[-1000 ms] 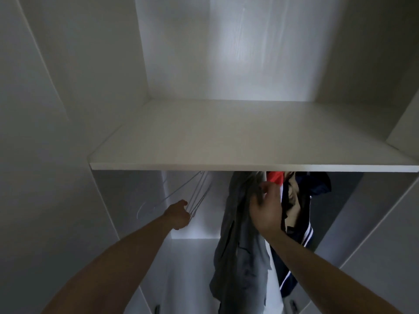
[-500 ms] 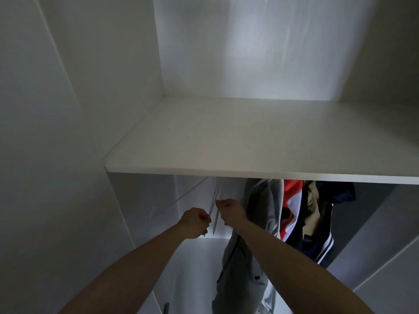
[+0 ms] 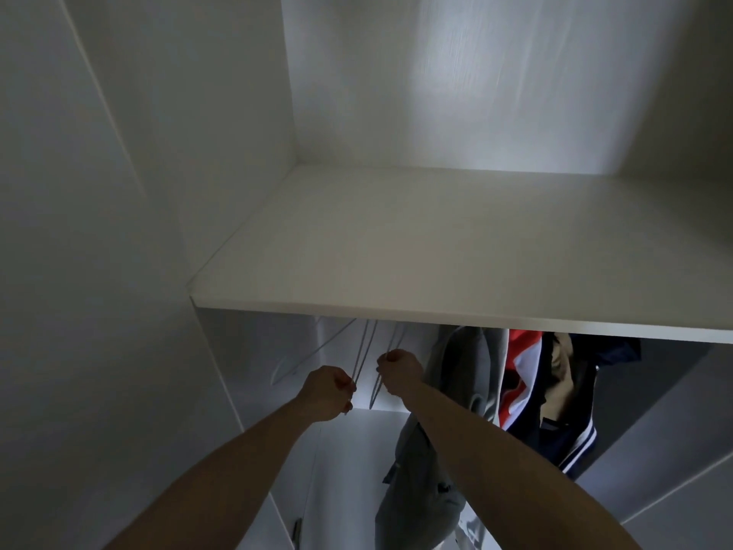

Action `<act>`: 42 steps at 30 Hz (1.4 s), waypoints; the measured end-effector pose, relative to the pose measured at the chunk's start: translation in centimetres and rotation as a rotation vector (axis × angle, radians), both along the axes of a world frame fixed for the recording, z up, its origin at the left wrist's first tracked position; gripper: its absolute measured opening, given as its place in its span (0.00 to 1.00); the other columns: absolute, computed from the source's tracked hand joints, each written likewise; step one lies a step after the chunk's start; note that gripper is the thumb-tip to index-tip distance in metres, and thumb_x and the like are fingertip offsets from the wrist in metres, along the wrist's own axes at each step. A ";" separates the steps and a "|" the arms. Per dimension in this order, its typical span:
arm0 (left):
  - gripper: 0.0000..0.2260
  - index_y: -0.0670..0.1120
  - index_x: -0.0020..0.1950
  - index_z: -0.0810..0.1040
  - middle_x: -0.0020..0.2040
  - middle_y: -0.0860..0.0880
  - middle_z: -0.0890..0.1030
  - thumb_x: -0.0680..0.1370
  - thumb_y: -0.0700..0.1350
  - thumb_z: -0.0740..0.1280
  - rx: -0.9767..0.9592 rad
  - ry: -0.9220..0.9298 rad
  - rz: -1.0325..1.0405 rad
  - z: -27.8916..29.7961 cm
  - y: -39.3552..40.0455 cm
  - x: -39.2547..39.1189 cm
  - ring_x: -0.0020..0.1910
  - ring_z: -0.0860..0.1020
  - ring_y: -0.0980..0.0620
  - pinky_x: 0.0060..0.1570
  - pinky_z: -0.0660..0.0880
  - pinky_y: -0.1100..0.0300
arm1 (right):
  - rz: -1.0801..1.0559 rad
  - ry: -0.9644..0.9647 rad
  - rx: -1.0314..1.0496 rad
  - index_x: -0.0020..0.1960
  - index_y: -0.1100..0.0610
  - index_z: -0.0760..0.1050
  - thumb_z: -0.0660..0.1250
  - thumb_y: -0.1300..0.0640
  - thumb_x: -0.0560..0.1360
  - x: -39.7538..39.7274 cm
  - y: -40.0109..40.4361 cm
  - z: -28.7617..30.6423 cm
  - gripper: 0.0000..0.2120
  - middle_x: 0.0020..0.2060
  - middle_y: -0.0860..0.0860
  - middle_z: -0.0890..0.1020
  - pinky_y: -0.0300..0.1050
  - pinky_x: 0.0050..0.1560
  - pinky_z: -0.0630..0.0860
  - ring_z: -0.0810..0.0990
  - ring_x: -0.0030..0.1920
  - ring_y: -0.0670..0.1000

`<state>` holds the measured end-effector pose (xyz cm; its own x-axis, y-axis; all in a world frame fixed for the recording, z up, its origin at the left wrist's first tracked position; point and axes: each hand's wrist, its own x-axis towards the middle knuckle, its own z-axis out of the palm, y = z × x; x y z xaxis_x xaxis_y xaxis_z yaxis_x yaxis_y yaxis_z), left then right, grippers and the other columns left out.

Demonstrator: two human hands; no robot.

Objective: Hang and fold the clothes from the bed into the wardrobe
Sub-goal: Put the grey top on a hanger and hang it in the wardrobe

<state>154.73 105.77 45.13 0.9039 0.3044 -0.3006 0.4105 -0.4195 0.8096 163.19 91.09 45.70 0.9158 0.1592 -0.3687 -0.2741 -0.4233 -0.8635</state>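
One white wardrobe (image 3: 119, 271) fills the view, with one bare shelf (image 3: 436, 252) across it; the rail beneath is hidden behind the shelf's front edge. Under the shelf hang the clothes: one grey garment (image 3: 432, 490), one red and white garment (image 3: 519, 375), one navy jacket with white stripes (image 3: 571, 434) and a tan piece between them, hard to make out. Left of the clothes hang several thin white hangers (image 3: 85, 357); their number cannot be told in the dim light. Two bare forearms reach up. The left hand (image 3: 327, 393) is curled round one hanger's wire, and the right hand (image 3: 398, 371) grips another just beside it.
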 end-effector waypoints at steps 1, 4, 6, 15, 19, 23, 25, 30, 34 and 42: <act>0.11 0.42 0.37 0.81 0.37 0.43 0.84 0.79 0.35 0.67 0.015 -0.005 0.011 -0.1 0.3 -0.2 0.33 0.85 0.47 0.44 0.84 0.50 | -0.026 -0.005 0.028 0.55 0.63 0.79 0.65 0.63 0.81 -0.2 -0.3 -0.1 0.06 0.48 0.58 0.83 0.38 0.34 0.74 0.79 0.39 0.51; 0.09 0.40 0.40 0.82 0.40 0.39 0.85 0.79 0.37 0.67 0.033 -0.016 0.052 -0.1 0.8 -0.6 0.39 0.86 0.42 0.47 0.84 0.45 | -0.067 -0.045 0.093 0.48 0.58 0.76 0.63 0.68 0.80 -0.7 -1.6 0.2 0.08 0.46 0.56 0.83 0.38 0.37 0.76 0.80 0.41 0.50; 0.09 0.40 0.39 0.82 0.37 0.40 0.84 0.79 0.36 0.66 0.013 -0.024 0.100 -0.1 0.9 -0.7 0.38 0.86 0.41 0.47 0.84 0.43 | -0.069 -0.074 0.120 0.45 0.56 0.74 0.61 0.70 0.80 -1.0 -2.7 0.6 0.12 0.42 0.54 0.82 0.41 0.40 0.77 0.80 0.42 0.51; 0.10 0.41 0.39 0.79 0.33 0.44 0.80 0.79 0.34 0.65 -0.035 0.008 0.195 0.5 -0.4 -0.7 0.32 0.79 0.44 0.40 0.77 0.51 | -0.025 -0.041 0.201 0.47 0.61 0.76 0.60 0.70 0.80 -4.5 -7.7 3.0 0.08 0.39 0.56 0.80 0.37 0.30 0.74 0.77 0.34 0.48; 0.06 0.44 0.45 0.79 0.43 0.41 0.82 0.80 0.38 0.66 -0.018 0.027 0.176 0.6 -1.3 -1.5 0.40 0.81 0.41 0.43 0.75 0.53 | 0.072 -0.016 0.118 0.52 0.64 0.77 0.62 0.66 0.81 -7.1 -10.9 3.1 0.06 0.37 0.54 0.80 0.38 0.32 0.74 0.77 0.32 0.47; 0.13 0.41 0.63 0.77 0.56 0.42 0.80 0.79 0.39 0.70 0.069 0.048 0.158 -0.4 -2.4 -2.7 0.57 0.81 0.36 0.59 0.78 0.45 | 0.183 -0.049 0.044 0.41 0.60 0.77 0.64 0.63 0.82 -10.2 -14.5 3.7 0.11 0.29 0.49 0.77 0.32 0.29 0.71 0.77 0.29 0.45; 0.21 0.40 0.70 0.73 0.64 0.41 0.78 0.78 0.40 0.72 0.129 0.050 0.165 -1.1 -3.1 -3.9 0.61 0.78 0.40 0.63 0.75 0.51 | 0.229 -0.025 0.008 0.43 0.62 0.79 0.64 0.62 0.80 -11.6 -16.4 3.9 0.09 0.30 0.50 0.78 0.34 0.30 0.72 0.76 0.29 0.46; 0.34 0.42 0.79 0.62 0.76 0.39 0.63 0.77 0.41 0.73 0.138 0.058 0.185 -3.7 -5.9 -8.0 0.64 0.75 0.40 0.65 0.72 0.51 | 0.279 0.042 -0.009 0.46 0.62 0.82 0.65 0.63 0.79 -16.1 -21.6 4.5 0.07 0.29 0.47 0.78 0.32 0.28 0.67 0.72 0.23 0.40; 0.31 0.46 0.77 0.66 0.71 0.42 0.65 0.76 0.40 0.74 0.070 0.018 0.093 -5.2 -9.0 -10.3 0.49 0.78 0.47 0.53 0.78 0.51 | 0.243 0.035 -0.056 0.42 0.51 0.83 0.64 0.59 0.80 -21.2 -25.5 5.0 0.12 0.30 0.45 0.81 0.29 0.29 0.66 0.74 0.26 0.39; 0.30 0.41 0.74 0.70 0.68 0.39 0.70 0.73 0.36 0.76 0.178 -0.133 -0.384 -6.7 -13.9 -12.8 0.63 0.74 0.41 0.64 0.74 0.43 | 0.002 0.083 -0.189 0.44 0.46 0.81 0.63 0.53 0.80 -36.1 -30.9 3.8 0.10 0.37 0.50 0.80 0.45 0.43 0.73 0.76 0.37 0.51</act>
